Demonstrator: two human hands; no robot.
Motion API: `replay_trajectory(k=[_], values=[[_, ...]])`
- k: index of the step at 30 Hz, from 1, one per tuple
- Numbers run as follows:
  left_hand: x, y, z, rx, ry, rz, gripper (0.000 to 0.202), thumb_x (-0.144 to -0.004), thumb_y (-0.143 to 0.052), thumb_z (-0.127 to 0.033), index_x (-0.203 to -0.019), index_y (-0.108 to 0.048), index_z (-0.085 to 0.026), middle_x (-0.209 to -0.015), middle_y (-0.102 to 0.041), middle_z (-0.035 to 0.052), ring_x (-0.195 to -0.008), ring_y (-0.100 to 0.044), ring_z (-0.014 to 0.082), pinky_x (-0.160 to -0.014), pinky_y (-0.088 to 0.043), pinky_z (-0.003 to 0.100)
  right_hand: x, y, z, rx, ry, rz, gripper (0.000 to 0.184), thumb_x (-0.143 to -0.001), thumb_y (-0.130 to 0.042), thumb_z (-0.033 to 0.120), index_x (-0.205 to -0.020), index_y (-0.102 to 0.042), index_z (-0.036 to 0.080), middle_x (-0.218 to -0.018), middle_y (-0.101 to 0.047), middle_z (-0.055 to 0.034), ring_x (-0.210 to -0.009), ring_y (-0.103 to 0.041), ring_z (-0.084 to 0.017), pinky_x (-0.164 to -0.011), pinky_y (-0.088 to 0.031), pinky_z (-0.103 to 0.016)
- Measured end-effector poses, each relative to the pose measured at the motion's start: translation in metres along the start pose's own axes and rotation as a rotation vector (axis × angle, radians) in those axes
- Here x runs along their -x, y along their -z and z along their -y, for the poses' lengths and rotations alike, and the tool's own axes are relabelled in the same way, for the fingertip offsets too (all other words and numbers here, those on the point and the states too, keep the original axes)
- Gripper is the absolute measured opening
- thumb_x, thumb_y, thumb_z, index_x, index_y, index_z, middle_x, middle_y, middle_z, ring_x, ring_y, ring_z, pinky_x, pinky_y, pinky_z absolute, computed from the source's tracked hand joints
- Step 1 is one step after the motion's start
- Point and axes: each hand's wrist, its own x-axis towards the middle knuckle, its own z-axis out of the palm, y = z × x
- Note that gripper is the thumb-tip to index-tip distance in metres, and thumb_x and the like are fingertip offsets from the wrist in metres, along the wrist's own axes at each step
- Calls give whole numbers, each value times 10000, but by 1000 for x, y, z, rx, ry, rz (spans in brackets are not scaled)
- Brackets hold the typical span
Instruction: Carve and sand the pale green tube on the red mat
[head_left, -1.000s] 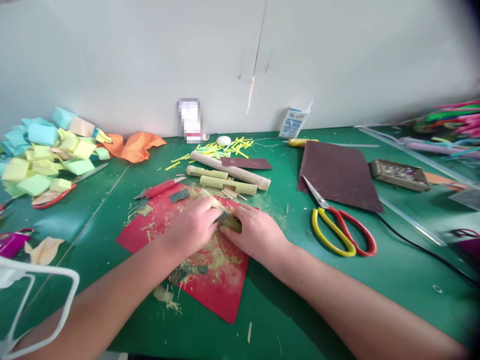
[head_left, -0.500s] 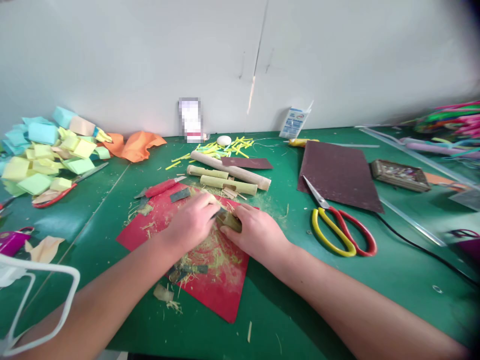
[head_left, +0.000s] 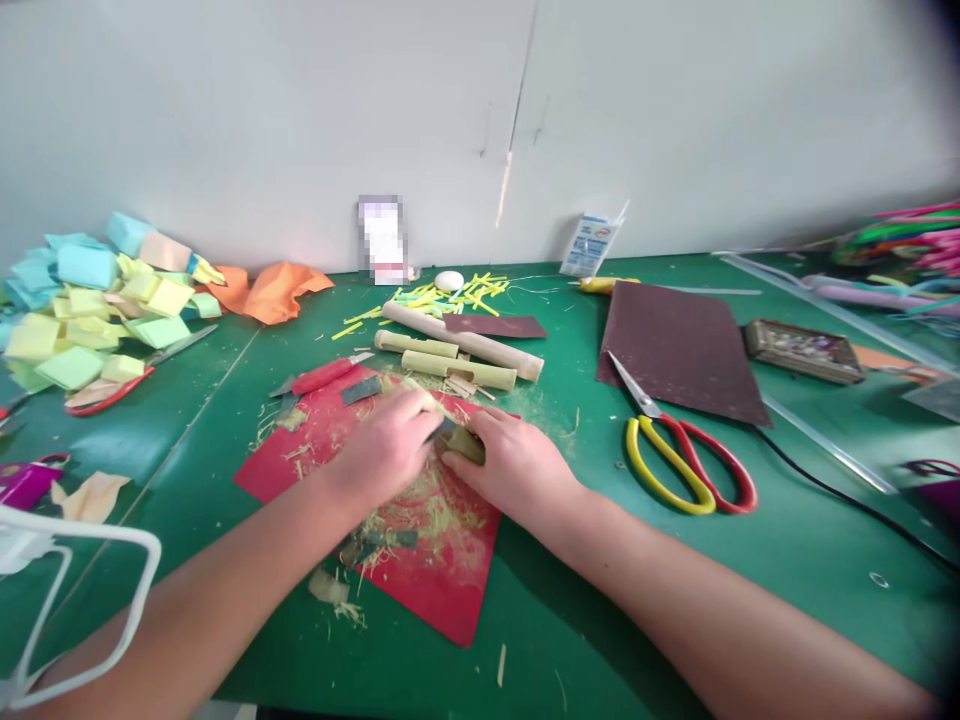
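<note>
A short greenish bamboo tube (head_left: 466, 446) lies over the red sheet, with my right hand (head_left: 514, 455) wrapped round its right end. Against the tube's left part, the closed fingers of my left hand (head_left: 397, 430) press a small dark grey piece of sandpaper (head_left: 444, 429); the fingers partly hide it. Fine shavings and dust cover much of the red sheet (head_left: 450, 590). Just behind my hands are two more cut bamboo tubes (head_left: 469, 371) and a longer pale stick (head_left: 510, 358). A red-handled knife (head_left: 322, 375) rests at the sheet's upper left edge.
Scissors with yellow and red handles (head_left: 686, 455) lie right of my forearm, overlapping a dark brown sheet (head_left: 679, 350). Folded paper pieces (head_left: 90, 300) pile up at the left. A phone (head_left: 382, 240) and a carton (head_left: 589, 245) lean against the wall. A white wire frame (head_left: 142, 580) stands front left.
My left hand has shifted very slightly against the bamboo tube, still pressing the sandpaper. The right hand keeps its grip, and the view has moved only a little.
</note>
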Motion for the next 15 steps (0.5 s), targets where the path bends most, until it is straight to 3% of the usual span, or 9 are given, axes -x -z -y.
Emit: replay_trajectory(k=[3,8,15], values=[[1,2,-1,30,-40,39,149,-889,-482,-118,-908,-627,-147,-899,-587,72,-871,-553,180,-791,-494,317,1,-1,0,21,15,4,165,-776,-570,352,-799,-551,190,-829,-618,-33,-694,-567,-152,-563,-339,-268],[2,13,21,-23,55,-198,160,-887,-515,-150,-992,-630,-182,-940,-597,60,-887,-568,167,-825,-495,327,5,1,1,93,16,-40,316,-827,-488,504,-791,-563,200,-842,-623,-37,-695,-575,-164,-548,-329,-282],[3,15,49,-70,154,-258,145,-880,-537,-180,-947,-665,-172,-870,-596,52,-844,-572,166,-809,-498,328,4,4,3,124,-5,-47,182,-804,-528,378,-797,-571,201,-853,-624,-35,-758,-582,-174,-593,-362,-289]])
